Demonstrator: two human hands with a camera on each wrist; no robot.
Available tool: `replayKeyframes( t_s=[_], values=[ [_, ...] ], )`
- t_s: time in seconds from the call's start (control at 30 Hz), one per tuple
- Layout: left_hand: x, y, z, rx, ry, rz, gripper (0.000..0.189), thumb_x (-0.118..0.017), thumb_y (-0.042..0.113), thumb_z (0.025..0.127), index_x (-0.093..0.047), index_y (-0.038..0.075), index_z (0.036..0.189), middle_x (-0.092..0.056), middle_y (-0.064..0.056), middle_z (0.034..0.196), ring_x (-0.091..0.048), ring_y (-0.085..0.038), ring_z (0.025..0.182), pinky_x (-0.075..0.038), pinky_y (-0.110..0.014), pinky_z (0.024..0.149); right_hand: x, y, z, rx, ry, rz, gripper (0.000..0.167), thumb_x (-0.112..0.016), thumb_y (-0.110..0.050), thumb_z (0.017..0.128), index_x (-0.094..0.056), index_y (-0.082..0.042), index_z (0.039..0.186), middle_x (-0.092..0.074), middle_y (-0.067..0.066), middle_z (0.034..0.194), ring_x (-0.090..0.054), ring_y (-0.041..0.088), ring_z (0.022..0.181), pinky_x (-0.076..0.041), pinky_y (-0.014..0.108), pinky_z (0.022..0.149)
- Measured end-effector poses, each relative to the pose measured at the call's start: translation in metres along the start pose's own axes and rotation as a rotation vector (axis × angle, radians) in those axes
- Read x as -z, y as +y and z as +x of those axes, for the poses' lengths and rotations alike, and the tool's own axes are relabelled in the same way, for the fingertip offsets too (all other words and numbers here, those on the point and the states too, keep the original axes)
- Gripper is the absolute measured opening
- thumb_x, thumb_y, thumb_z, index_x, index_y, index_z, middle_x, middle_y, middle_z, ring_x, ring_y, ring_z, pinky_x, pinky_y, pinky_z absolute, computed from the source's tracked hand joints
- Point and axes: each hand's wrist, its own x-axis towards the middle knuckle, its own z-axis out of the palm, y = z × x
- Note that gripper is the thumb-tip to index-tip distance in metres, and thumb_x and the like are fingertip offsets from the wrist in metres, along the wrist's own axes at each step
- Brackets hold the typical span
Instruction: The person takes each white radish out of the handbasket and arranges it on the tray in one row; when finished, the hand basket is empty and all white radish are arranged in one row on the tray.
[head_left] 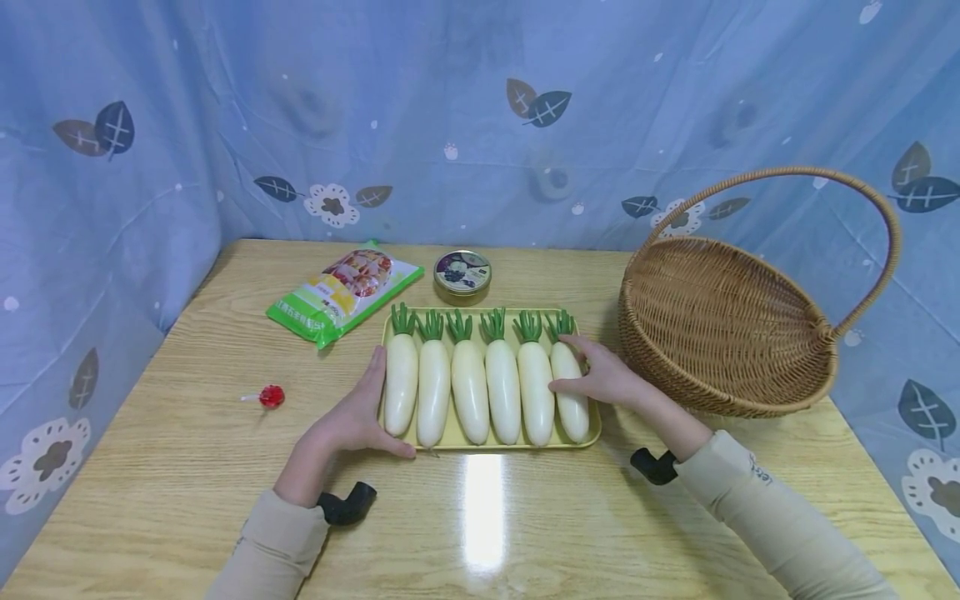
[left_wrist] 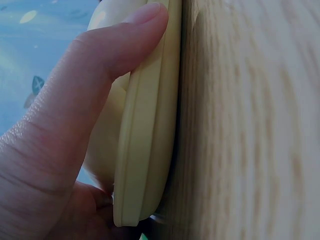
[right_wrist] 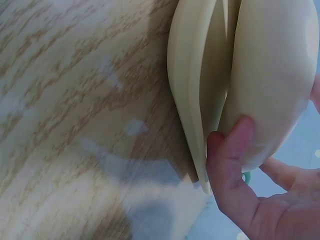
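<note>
Several white radishes (head_left: 469, 392) with green tops lie side by side in a shallow yellow tray (head_left: 592, 427) on the table. My left hand (head_left: 347, 423) holds the tray's near-left corner: in the left wrist view the thumb (left_wrist: 142, 37) lies over the tray's rim, with other fingers partly hidden at its end. My right hand (head_left: 613, 380) grips the rightmost radish (head_left: 575, 418), its thumb on the left side and fingers (right_wrist: 227, 150) around the upper right, near the green top. In the right wrist view that radish leans inside the tray's edge.
A wicker basket (head_left: 720, 325) with a tall handle stands to the right. Behind the tray are a round tin (head_left: 462, 275) and a green-edged food packet (head_left: 347, 292). A red lollipop (head_left: 272, 396) lies left on the wooden table (head_left: 180, 450). A blue curtain (head_left: 450, 108) hangs behind.
</note>
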Motion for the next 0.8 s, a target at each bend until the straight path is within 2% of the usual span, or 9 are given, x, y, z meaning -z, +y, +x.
replayKeyframes(
  t_s=[0.13, 0.23, 0.3, 0.33, 0.43, 0.57, 0.67, 0.8],
  values=[
    [-0.0006, -0.0004, 0.0006, 0.008, -0.001, 0.01, 0.149, -0.09, 0.04, 0.046, 0.016, -0.004, 0.141, 0.015, -0.024, 0.148, 0.007, -0.035, 0.136, -0.008, -0.049, 0.109, -0.0003, 0.0004, -0.0008, 0.001, -0.01, -0.017, 0.082, -0.071, -0.033, 0.078, -0.03, 0.001, 0.14, -0.047, 0.018, 0.102, -0.045, 0.023, 0.075, -0.04, 0.032, 0.06],
    [-0.0007, 0.0001, 0.0008, 0.012, -0.002, 0.013, 0.149, -0.09, 0.04, 0.045, 0.015, -0.005, 0.141, 0.015, -0.024, 0.148, 0.007, -0.035, 0.136, -0.008, -0.048, 0.109, -0.0009, 0.0008, -0.0021, 0.004, -0.013, -0.03, 0.083, -0.07, -0.035, 0.078, -0.029, 0.0, 0.141, -0.047, 0.023, 0.113, -0.047, 0.031, 0.095, -0.043, 0.042, 0.074],
    [-0.0007, 0.0004, 0.0007, 0.014, -0.003, 0.017, 0.149, -0.09, 0.041, 0.045, 0.015, -0.005, 0.141, 0.015, -0.024, 0.148, 0.006, -0.035, 0.136, -0.008, -0.048, 0.109, -0.0012, 0.0003, -0.0037, -0.001, -0.018, -0.032, 0.084, -0.07, -0.036, 0.078, -0.028, -0.002, 0.142, -0.043, 0.026, 0.125, -0.041, 0.039, 0.112, -0.04, 0.052, 0.085],
    [-0.0008, 0.0004, 0.0006, 0.011, -0.001, 0.018, 0.149, -0.09, 0.041, 0.045, 0.015, -0.005, 0.141, 0.014, -0.025, 0.148, 0.006, -0.035, 0.136, -0.008, -0.048, 0.109, -0.0015, 0.0002, -0.0044, -0.001, -0.023, -0.031, 0.084, -0.07, -0.036, 0.078, -0.027, -0.003, 0.142, -0.04, 0.028, 0.128, -0.039, 0.04, 0.114, -0.039, 0.054, 0.086],
    [-0.0012, -0.0002, 0.0007, 0.009, 0.001, 0.016, 0.149, -0.09, 0.041, 0.045, 0.015, -0.005, 0.141, 0.014, -0.025, 0.148, 0.006, -0.036, 0.136, -0.008, -0.049, 0.109, -0.0016, -0.0007, -0.0062, -0.003, -0.032, -0.029, 0.085, -0.071, -0.036, 0.078, -0.027, -0.004, 0.143, -0.031, 0.031, 0.135, -0.041, 0.04, 0.109, -0.042, 0.051, 0.082],
    [-0.0011, 0.0003, 0.0004, 0.011, 0.005, 0.012, 0.149, -0.09, 0.041, 0.045, 0.015, -0.005, 0.141, 0.014, -0.025, 0.148, 0.006, -0.035, 0.136, -0.008, -0.049, 0.109, -0.0013, 0.0005, -0.0069, 0.011, -0.029, -0.031, 0.084, -0.072, -0.035, 0.077, -0.028, -0.004, 0.142, -0.033, 0.032, 0.131, -0.046, 0.025, 0.082, -0.042, 0.033, 0.063],
    [-0.0006, 0.0008, 0.0003, 0.009, 0.006, 0.013, 0.149, -0.09, 0.04, 0.045, 0.015, -0.006, 0.141, 0.014, -0.025, 0.148, 0.006, -0.036, 0.136, -0.007, -0.049, 0.109, -0.0014, 0.0014, -0.0078, 0.011, -0.025, -0.02, 0.085, -0.072, -0.033, 0.076, -0.028, -0.004, 0.142, -0.032, 0.033, 0.13, -0.045, 0.022, 0.076, -0.041, 0.03, 0.06],
    [-0.0006, 0.0006, 0.0006, 0.017, 0.002, 0.021, 0.15, -0.09, 0.041, 0.045, 0.015, -0.005, 0.141, 0.014, -0.024, 0.148, 0.007, -0.035, 0.136, -0.008, -0.048, 0.109, -0.0025, 0.002, -0.0087, -0.011, -0.02, 0.003, 0.085, -0.073, -0.033, 0.076, -0.028, -0.006, 0.143, -0.028, 0.034, 0.13, -0.047, 0.022, 0.077, -0.043, 0.029, 0.06]
  ],
)
